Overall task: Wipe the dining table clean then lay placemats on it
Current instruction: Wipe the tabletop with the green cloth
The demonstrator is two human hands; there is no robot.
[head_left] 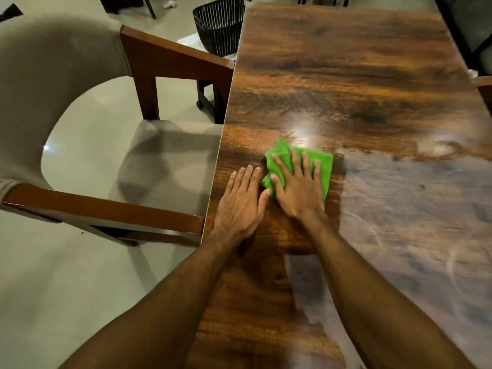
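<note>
Dim, warm light from above. White glare shines on the glossy table [346, 75] ahead of me; soft shadows cross the chair seat [170, 161] at left. Frame edges bow; the near right looks hazy.

Open tabletop [346, 75] ahead and right; chair [165, 155] just beside left edge.

You have a single view, from the camera worn on your head. It faces forward and steeply down onto the bench [346, 75], whose length runs away toward 12 o'clock and reaches the top edge. The camera sits near: your forearms come in from 6 o'clock, and the left hand [241, 201] and right hand [298, 190] land just below frame centre. The wide lens bows the edges. A chair [80, 102] fills 9 o'clock, and a black basket [221, 25] on the floor shows at 11 o'clock.
</note>
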